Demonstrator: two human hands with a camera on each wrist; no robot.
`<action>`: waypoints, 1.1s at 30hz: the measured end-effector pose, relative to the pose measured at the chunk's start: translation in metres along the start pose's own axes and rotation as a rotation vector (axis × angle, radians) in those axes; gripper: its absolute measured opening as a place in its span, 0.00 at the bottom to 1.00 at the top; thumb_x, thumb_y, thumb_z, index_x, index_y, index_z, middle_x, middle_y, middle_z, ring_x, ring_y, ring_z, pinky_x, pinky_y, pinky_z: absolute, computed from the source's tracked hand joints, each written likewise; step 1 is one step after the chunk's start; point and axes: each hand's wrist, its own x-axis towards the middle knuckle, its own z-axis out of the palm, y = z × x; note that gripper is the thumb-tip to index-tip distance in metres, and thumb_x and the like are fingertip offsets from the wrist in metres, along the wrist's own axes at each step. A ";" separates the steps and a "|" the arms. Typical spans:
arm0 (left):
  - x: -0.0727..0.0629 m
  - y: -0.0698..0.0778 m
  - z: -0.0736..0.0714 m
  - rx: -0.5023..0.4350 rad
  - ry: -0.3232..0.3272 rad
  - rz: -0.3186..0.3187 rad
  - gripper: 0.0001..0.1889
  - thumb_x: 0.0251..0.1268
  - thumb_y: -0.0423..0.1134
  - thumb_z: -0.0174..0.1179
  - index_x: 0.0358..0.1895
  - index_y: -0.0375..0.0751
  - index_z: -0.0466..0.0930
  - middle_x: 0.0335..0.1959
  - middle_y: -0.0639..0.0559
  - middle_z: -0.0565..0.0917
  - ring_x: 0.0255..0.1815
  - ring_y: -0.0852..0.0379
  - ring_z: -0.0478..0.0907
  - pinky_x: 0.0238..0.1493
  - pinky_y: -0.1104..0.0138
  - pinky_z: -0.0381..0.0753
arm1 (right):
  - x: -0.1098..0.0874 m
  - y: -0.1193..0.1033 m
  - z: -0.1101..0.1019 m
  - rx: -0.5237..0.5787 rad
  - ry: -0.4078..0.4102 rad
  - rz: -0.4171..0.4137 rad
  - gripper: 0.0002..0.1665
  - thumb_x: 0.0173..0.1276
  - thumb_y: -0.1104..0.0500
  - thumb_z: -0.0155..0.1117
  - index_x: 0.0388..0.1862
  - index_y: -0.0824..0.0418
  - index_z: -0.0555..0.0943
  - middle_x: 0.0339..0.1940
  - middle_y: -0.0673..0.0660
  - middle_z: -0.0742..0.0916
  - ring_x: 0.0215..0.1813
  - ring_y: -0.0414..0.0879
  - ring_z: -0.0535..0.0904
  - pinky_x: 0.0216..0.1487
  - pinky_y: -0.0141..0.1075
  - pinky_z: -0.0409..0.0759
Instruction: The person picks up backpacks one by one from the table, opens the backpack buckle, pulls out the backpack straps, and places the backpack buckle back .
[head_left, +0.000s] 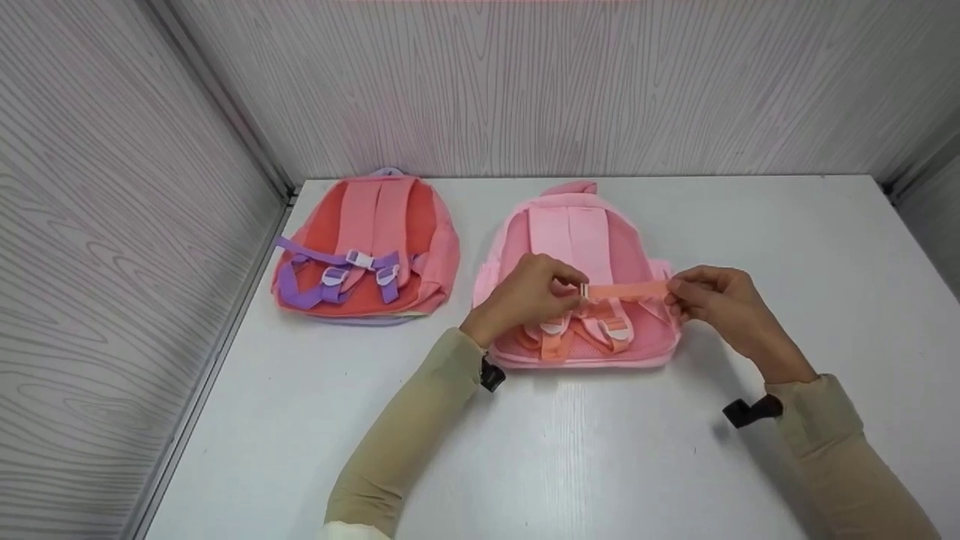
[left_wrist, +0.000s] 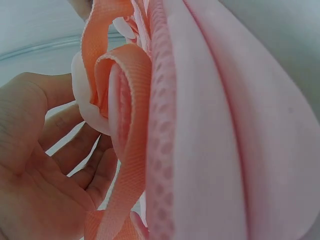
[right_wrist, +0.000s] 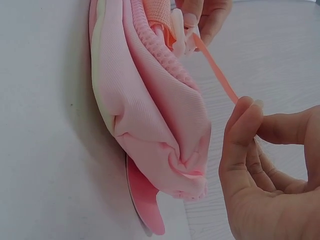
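A light pink backpack (head_left: 570, 240) lies on the table with its shoulder straps facing up. My left hand (head_left: 529, 294) pinches a white buckle (head_left: 584, 291) over the lower part of the straps. From that buckle an orange webbing strap (head_left: 628, 291) runs taut to my right hand (head_left: 716, 300), which pinches it near the bag's right side. In the right wrist view, the strap (right_wrist: 217, 72) stretches between both hands above the bag. Fingers partly cover the buckle, so how the strap sits in it is hidden. White adjusters (head_left: 615, 330) with orange webbing lie just below.
A coral backpack (head_left: 375, 217) with purple straps (head_left: 304, 296) and a white buckle (head_left: 360, 259) lies to the left on the white table (head_left: 585, 450). Wood-grain panels (head_left: 525, 90) stand behind and at the sides.
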 end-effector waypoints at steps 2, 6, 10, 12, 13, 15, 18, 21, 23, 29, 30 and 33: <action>0.001 0.002 0.000 0.005 -0.006 -0.004 0.16 0.70 0.42 0.74 0.58 0.45 0.91 0.54 0.54 0.91 0.51 0.59 0.83 0.58 0.65 0.85 | 0.000 0.000 0.000 -0.018 0.002 0.003 0.25 0.79 0.58 0.68 0.55 0.83 0.78 0.36 0.55 0.90 0.36 0.43 0.86 0.40 0.32 0.88; 0.004 0.006 0.003 0.013 -0.017 -0.019 0.17 0.70 0.43 0.74 0.59 0.45 0.91 0.55 0.55 0.90 0.52 0.59 0.83 0.60 0.65 0.84 | 0.000 0.000 0.000 -0.022 0.000 0.006 0.25 0.79 0.58 0.68 0.56 0.82 0.79 0.36 0.54 0.90 0.36 0.42 0.86 0.41 0.32 0.88; 0.009 0.009 0.006 0.021 -0.017 -0.015 0.18 0.69 0.45 0.75 0.59 0.45 0.91 0.53 0.55 0.91 0.49 0.58 0.81 0.57 0.67 0.84 | 0.000 0.000 -0.001 0.021 -0.005 0.000 0.25 0.78 0.59 0.69 0.55 0.83 0.79 0.34 0.56 0.90 0.35 0.43 0.86 0.39 0.32 0.88; 0.011 0.010 0.007 0.021 -0.021 -0.020 0.19 0.68 0.45 0.75 0.59 0.46 0.91 0.53 0.56 0.91 0.48 0.58 0.81 0.55 0.68 0.83 | 0.000 -0.001 -0.002 0.030 -0.007 -0.002 0.24 0.78 0.59 0.69 0.55 0.83 0.79 0.34 0.56 0.90 0.35 0.42 0.86 0.39 0.32 0.87; 0.011 0.010 0.007 0.019 -0.024 -0.022 0.18 0.69 0.44 0.75 0.59 0.46 0.91 0.52 0.56 0.91 0.48 0.58 0.81 0.54 0.69 0.83 | 0.000 -0.001 -0.002 0.026 -0.005 -0.002 0.24 0.78 0.59 0.69 0.55 0.83 0.79 0.34 0.56 0.90 0.35 0.42 0.86 0.39 0.32 0.87; 0.013 0.012 0.009 0.015 -0.027 -0.027 0.18 0.69 0.44 0.75 0.59 0.46 0.91 0.51 0.57 0.90 0.47 0.58 0.81 0.53 0.69 0.82 | -0.001 -0.002 -0.002 0.017 -0.003 -0.002 0.24 0.78 0.59 0.69 0.55 0.83 0.80 0.35 0.55 0.90 0.36 0.42 0.87 0.40 0.32 0.87; 0.014 0.016 0.011 0.014 -0.025 -0.030 0.17 0.69 0.44 0.74 0.59 0.46 0.91 0.51 0.57 0.90 0.48 0.59 0.80 0.55 0.69 0.82 | -0.002 -0.004 -0.003 0.001 0.001 -0.003 0.23 0.78 0.59 0.68 0.54 0.81 0.80 0.35 0.55 0.90 0.36 0.42 0.87 0.40 0.32 0.87; 0.015 0.018 0.013 0.006 -0.025 -0.041 0.18 0.70 0.44 0.74 0.60 0.47 0.90 0.52 0.58 0.90 0.50 0.59 0.80 0.59 0.69 0.81 | -0.002 -0.004 -0.002 -0.013 0.007 0.006 0.22 0.79 0.58 0.68 0.54 0.80 0.81 0.35 0.54 0.90 0.37 0.42 0.87 0.41 0.32 0.87; 0.016 0.019 0.016 -0.006 -0.028 -0.053 0.18 0.70 0.43 0.73 0.61 0.46 0.90 0.52 0.58 0.89 0.51 0.58 0.79 0.60 0.69 0.81 | -0.002 -0.004 -0.001 -0.028 0.010 0.015 0.22 0.79 0.57 0.68 0.54 0.79 0.81 0.36 0.54 0.90 0.37 0.41 0.86 0.41 0.32 0.87; 0.017 0.022 0.021 -0.043 -0.033 -0.055 0.17 0.71 0.41 0.72 0.60 0.47 0.90 0.51 0.58 0.89 0.50 0.58 0.79 0.53 0.71 0.83 | -0.002 -0.003 0.002 -0.043 0.014 0.034 0.20 0.79 0.57 0.67 0.54 0.77 0.83 0.36 0.53 0.90 0.37 0.41 0.86 0.41 0.32 0.88; 0.017 0.022 0.021 -0.048 -0.033 -0.051 0.16 0.71 0.40 0.72 0.59 0.47 0.91 0.50 0.58 0.89 0.49 0.58 0.80 0.51 0.71 0.83 | -0.002 -0.003 0.002 -0.043 0.015 0.035 0.20 0.79 0.58 0.67 0.54 0.76 0.83 0.35 0.53 0.90 0.37 0.41 0.86 0.41 0.32 0.88; 0.017 0.024 0.023 -0.050 -0.033 -0.046 0.15 0.71 0.40 0.71 0.58 0.47 0.91 0.48 0.58 0.89 0.47 0.58 0.79 0.46 0.71 0.82 | -0.002 -0.002 0.002 -0.042 0.012 0.036 0.20 0.79 0.57 0.68 0.54 0.77 0.83 0.35 0.52 0.90 0.36 0.41 0.86 0.41 0.32 0.88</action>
